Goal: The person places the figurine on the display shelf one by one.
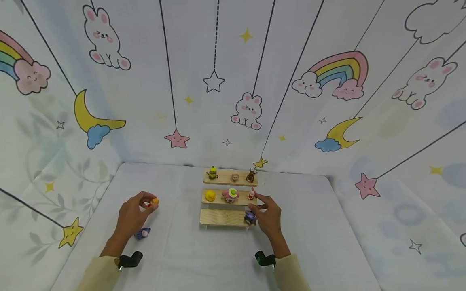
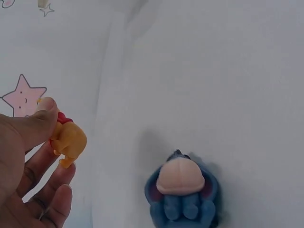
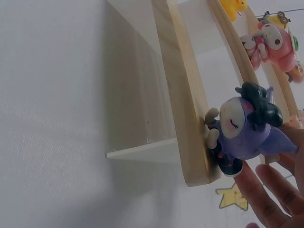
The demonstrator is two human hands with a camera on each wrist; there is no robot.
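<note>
On lowest step of wooden rack, right hand pinches purple figure at right end; six already sit on steps above. Left of rack, left hand grips orange figure w/ thumb & fingers; blue donkey lies on cloth near it — two seemingly left to place.

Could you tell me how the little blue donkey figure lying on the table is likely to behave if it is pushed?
The blue donkey figure looks like moulded plastic, so probably stiff and light. Its smooth finish may slide on the white table cover. Its rounded head suggests it might rock or tip.
</note>
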